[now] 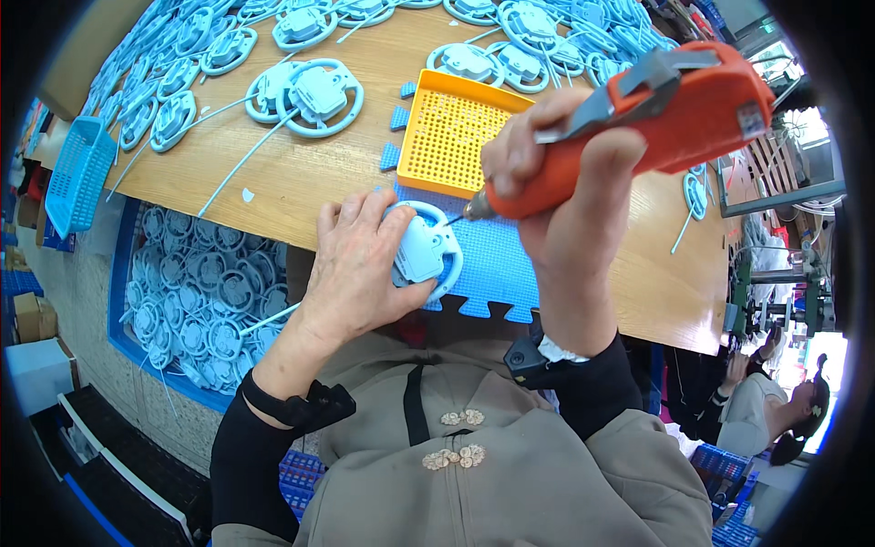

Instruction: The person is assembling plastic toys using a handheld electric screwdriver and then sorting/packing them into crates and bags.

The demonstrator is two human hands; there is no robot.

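On a blue foam mat (499,266) at the table's near edge lies a light-blue, ring-shaped plastic part (427,252) with a housing in its middle. My left hand (357,259) grips it from the left, fingers over the top and thumb along the near side. My right hand (570,182) is wrapped round an orange electric screwdriver (652,123) with a grey lever. The tool tilts down to the left, its thin bit at the right part of the ring; whether it sits in a screw is too small to tell. A yellow perforated tray (447,137) stands just beyond.
Many similar blue ring parts (319,96) with white cords cover the far side of the wooden table (301,182). A blue crate (205,292) full of them stands below at left. A blue basket (80,173) sits at the left edge. Another person (766,410) is at far right.
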